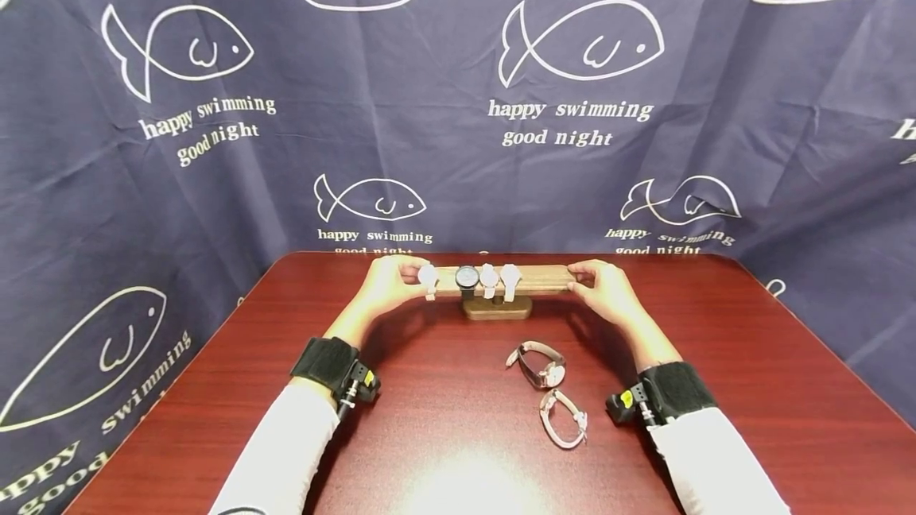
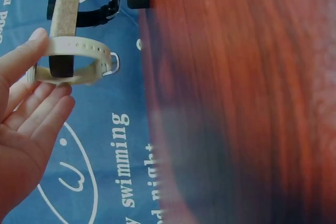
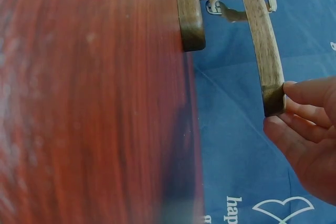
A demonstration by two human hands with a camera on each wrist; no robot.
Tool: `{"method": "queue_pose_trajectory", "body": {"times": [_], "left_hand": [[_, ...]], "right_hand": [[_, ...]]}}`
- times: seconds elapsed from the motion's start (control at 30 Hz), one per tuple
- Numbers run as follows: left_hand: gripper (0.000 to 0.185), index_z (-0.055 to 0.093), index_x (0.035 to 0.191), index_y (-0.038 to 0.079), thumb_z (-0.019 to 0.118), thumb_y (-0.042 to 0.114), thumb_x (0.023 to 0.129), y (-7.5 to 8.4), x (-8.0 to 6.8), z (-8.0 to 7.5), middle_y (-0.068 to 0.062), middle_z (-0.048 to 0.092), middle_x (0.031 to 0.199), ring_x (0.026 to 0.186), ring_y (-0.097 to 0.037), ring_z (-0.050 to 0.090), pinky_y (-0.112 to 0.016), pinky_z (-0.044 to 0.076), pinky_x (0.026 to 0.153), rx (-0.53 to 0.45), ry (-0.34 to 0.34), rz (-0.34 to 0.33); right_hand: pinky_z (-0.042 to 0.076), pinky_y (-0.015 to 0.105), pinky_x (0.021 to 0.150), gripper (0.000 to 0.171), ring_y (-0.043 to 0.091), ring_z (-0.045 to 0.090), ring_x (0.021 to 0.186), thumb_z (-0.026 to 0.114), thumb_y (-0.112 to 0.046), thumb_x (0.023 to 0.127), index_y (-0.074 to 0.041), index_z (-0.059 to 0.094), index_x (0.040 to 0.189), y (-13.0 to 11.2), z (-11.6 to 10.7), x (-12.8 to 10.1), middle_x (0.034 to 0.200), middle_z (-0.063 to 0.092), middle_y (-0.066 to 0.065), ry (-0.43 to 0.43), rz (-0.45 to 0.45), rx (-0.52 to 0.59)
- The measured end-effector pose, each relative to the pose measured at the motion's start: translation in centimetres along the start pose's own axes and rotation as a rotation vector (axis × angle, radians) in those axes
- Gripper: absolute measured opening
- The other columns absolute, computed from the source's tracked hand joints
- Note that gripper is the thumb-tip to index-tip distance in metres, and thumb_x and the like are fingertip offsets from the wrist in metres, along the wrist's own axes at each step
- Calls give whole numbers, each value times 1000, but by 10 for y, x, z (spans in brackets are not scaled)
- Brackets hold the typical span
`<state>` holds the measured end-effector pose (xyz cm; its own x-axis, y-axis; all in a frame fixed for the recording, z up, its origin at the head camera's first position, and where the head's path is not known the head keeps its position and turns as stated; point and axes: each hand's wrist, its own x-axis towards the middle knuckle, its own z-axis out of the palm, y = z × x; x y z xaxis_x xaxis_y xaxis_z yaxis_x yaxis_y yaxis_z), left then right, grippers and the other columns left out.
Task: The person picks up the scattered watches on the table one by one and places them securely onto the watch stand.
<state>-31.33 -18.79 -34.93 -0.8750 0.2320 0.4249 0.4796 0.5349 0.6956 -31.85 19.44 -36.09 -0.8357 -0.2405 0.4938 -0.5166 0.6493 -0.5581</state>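
A wooden watch stand [image 1: 547, 279] with a long bar on a base [image 1: 498, 309] stands near the table's far edge. On its bar hang a white watch [image 1: 428, 276] at the left end, a black watch [image 1: 467, 277] and two pale watches [image 1: 510, 280]. My left hand [image 1: 390, 286] has thumb and fingers on either side of the white watch; in the left wrist view its cream strap [image 2: 84, 48] loops round the bar's end. With thumb and fingertips, my right hand [image 1: 604, 291] pinches the bar's right end [image 3: 273, 98].
Nearer me on the red-brown table [image 1: 444, 388] lie a dark-strapped watch [image 1: 540, 365] and, just in front, a pale-strapped watch [image 1: 562, 420]. A blue printed cloth [image 1: 458, 78] hangs behind the far edge.
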Motion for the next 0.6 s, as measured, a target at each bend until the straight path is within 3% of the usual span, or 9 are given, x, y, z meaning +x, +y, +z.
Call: {"method": "queue_pose_trajectory", "body": {"times": [0.13,0.6], "left_hand": [[35,72,103,-4,83,3,72,-2,2,2,-16,73,93,87,-26,72,-33,57,79,-43,-18,-3],[39,71,107,-6,83,2,70,-2,6,8,-18,72,101,95,-29,70,-33,55,86,-32,-23,36]], "right_hand": [[49,50,86,28,37,66,93,70,3,81,11,67,108,1,0,-1,100,68,25,-1,-8,-4],[48,51,88,29,38,65,94,69,2,81,11,67,108,-1,1,-1,100,68,25,6,-11,-16]]}}
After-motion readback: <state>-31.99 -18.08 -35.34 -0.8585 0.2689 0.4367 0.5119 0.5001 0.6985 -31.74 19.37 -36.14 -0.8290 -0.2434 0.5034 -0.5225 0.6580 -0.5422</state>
